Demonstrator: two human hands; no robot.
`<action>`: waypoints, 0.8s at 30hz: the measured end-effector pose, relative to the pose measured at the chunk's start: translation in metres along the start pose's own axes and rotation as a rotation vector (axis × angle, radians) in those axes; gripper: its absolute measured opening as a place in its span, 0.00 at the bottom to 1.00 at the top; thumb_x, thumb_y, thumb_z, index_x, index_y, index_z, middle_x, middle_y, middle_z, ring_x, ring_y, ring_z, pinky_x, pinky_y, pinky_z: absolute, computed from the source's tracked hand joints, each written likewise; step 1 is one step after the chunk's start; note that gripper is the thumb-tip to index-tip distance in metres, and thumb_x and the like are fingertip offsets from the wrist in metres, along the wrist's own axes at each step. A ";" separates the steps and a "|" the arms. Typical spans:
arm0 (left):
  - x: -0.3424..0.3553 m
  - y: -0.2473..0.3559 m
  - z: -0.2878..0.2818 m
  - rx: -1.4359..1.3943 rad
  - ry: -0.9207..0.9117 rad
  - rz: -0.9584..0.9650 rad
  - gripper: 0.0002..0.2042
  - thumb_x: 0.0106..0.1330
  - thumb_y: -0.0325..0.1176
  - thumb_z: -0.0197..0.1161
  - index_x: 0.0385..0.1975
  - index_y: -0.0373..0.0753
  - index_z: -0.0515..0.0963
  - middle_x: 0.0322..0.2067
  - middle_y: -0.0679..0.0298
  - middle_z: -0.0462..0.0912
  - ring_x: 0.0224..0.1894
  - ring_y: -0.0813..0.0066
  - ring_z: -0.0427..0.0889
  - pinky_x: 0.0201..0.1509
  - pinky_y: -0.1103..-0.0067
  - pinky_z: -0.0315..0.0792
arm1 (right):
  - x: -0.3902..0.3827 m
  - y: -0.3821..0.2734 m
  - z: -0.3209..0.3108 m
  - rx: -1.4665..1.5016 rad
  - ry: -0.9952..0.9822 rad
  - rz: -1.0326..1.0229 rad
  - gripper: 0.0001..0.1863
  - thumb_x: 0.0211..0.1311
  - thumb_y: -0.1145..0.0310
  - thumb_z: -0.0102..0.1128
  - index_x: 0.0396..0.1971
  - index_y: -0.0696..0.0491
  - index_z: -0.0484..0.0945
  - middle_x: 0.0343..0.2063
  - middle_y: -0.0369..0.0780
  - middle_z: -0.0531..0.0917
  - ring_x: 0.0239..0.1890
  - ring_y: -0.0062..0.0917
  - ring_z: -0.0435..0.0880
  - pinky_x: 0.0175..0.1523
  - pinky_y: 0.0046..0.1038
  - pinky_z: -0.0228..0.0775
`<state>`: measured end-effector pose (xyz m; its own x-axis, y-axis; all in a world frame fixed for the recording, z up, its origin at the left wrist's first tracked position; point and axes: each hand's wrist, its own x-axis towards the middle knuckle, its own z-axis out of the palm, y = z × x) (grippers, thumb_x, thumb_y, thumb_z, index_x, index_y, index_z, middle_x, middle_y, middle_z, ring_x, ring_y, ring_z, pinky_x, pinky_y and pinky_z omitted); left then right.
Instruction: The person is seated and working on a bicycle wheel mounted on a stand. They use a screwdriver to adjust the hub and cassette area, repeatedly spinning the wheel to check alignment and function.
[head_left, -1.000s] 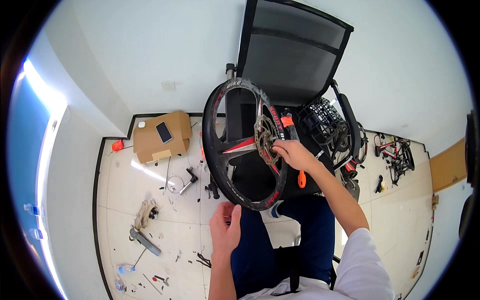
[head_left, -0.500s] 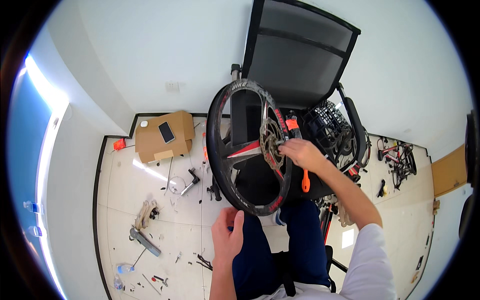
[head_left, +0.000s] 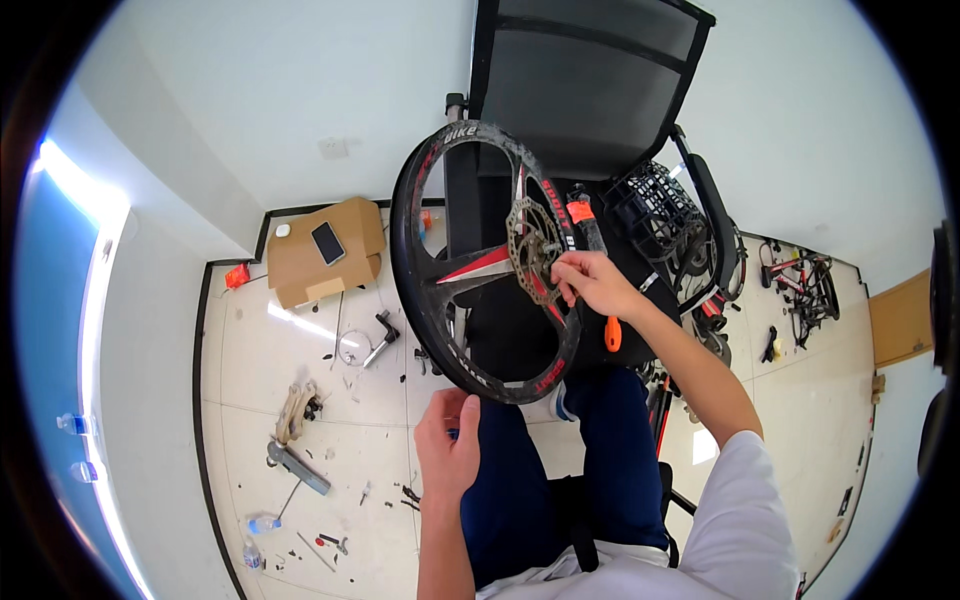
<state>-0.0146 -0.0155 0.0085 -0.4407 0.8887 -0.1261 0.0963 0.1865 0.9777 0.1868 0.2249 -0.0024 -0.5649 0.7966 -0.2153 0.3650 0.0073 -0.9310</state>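
A black spoked bicycle wheel (head_left: pixel 478 384) with red and white markings leans tilted on the black chair seat. A steel disc brake rotor (head_left: pixel 519 238) is fixed at its hub, and a short axle end (head_left: pixel 551 247) sticks out there. My right hand (head_left: pixel 594 284) is beside the hub, just below the axle end, with thumb and fingertips pinched together; anything between them is too small to make out. My left hand (head_left: pixel 446 442) is at the tyre's lower edge, loosely curled with the thumb apart from the fingers. Whether it touches the tyre is unclear.
An orange-handled tool (head_left: pixel 612 335) and an orange-and-black item (head_left: pixel 581 211) lie on the seat beside a black basket (head_left: pixel 655 212). Left on the floor are a cardboard piece (head_left: pixel 356 235) bearing a phone (head_left: pixel 327 243), plus scattered bike parts. A bike frame (head_left: pixel 806 285) lies far right.
My right hand has moved off the axle end to just below it, fingers still pinched. The wheel and my left hand sit slightly higher in the picture as the view shifts.
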 end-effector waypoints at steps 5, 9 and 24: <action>0.002 -0.002 -0.001 -0.013 -0.002 -0.003 0.09 0.69 0.32 0.58 0.37 0.30 0.77 0.30 0.56 0.84 0.31 0.71 0.82 0.39 0.78 0.75 | 0.001 0.008 0.007 0.001 0.000 0.037 0.14 0.72 0.67 0.48 0.28 0.60 0.75 0.14 0.34 0.74 0.16 0.16 0.72 0.25 0.21 0.66; 0.000 -0.002 0.000 -0.017 0.002 0.003 0.09 0.68 0.33 0.58 0.36 0.31 0.77 0.29 0.57 0.84 0.31 0.71 0.82 0.39 0.78 0.75 | 0.004 -0.002 0.005 0.094 0.005 0.155 0.15 0.71 0.66 0.48 0.26 0.59 0.75 0.14 0.35 0.75 0.16 0.18 0.75 0.25 0.21 0.69; 0.002 0.001 -0.001 0.001 0.002 -0.004 0.10 0.68 0.33 0.58 0.37 0.30 0.76 0.29 0.56 0.84 0.32 0.69 0.83 0.39 0.77 0.75 | 0.006 0.001 -0.025 -1.097 0.186 -0.827 0.09 0.69 0.69 0.51 0.34 0.59 0.77 0.20 0.44 0.79 0.23 0.29 0.80 0.32 0.29 0.72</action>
<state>-0.0160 -0.0143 0.0096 -0.4432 0.8870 -0.1297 0.0955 0.1906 0.9770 0.2025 0.2446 0.0030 -0.8256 0.3953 0.4026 0.4142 0.9091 -0.0433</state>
